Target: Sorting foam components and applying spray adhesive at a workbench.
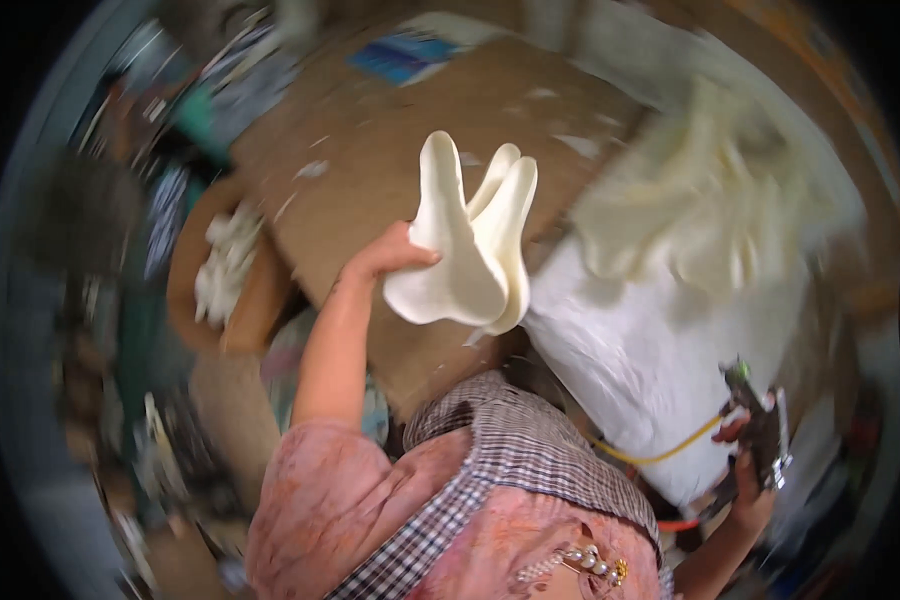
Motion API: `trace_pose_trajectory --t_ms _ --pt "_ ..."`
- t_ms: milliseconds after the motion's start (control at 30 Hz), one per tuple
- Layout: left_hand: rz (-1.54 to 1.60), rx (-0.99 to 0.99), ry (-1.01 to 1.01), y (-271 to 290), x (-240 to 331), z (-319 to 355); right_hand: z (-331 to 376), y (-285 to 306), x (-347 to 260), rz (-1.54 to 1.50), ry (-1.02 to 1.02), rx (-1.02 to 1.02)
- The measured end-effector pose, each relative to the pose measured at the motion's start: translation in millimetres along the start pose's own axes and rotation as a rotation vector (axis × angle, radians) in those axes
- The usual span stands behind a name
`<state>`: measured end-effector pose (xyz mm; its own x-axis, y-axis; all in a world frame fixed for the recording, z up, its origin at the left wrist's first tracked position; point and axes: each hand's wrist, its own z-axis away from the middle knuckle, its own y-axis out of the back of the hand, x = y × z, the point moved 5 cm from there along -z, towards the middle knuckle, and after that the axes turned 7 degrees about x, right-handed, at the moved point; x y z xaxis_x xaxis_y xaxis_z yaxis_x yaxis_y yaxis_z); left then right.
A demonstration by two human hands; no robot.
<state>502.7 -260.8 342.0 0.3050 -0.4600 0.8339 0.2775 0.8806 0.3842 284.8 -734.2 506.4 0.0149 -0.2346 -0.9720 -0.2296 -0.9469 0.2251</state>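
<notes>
closest to the camera is the person's own body, in a pink patterned garment (330, 520) with a checked cloth (510, 450) over it. at the lower right, the right hand (750, 480) is closed around a dark tool with a pistol-like grip (760, 425), and a yellow hose (660, 450) runs from this tool toward the body; the picture is blurred here, so what kind of tool it is i cannot tell for sure. the left hand (390, 255) is raised in the middle of the view, its fingers closed on the lower edge of a stack of cream-white moulded foam pieces (470, 240), which stand upright in the air above the counter (390, 160), not touching it. just to the right of them lies a big white bag (660, 340), and on top of its far end is a heap of the same cream foam shapes (710, 190). at the left, a round brown basket (185, 290) holds white scraps (225, 265). at the far edge of the brown counter lies a blue flat package (400, 55).
</notes>
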Motion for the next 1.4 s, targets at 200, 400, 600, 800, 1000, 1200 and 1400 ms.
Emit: trace_pose_trajectory --t_ms 200,400,600,800,1000,1200,1400 --pt "1.006 0.882 -0.026 241 -102 134 -22 -42 21 0.054 -0.181 -0.155" --pt "0.927 1.190 0.145 274 -63 89 -24 -45 16 0.134 -0.165 -0.026" --pt "0.514 0.333 -0.084 75 5 -120 -21 -69 -22 0.030 -0.205 0.044" --pt "0.254 -0.439 -0.364 -196 128 -176 31 -89 -44 -0.002 -0.316 0.243" --pt "-0.487 -0.116 -0.647 -238 115 -178 35 -115 -36 0.213 -0.332 0.358" --pt "-0.543 -0.093 -0.694 -214 116 -151 49 -107 -71 0.125 -0.177 0.604" --pt "-0.506 -0.064 -0.600 -166 87 -146 59 -117 -57 0.143 -0.264 0.348"
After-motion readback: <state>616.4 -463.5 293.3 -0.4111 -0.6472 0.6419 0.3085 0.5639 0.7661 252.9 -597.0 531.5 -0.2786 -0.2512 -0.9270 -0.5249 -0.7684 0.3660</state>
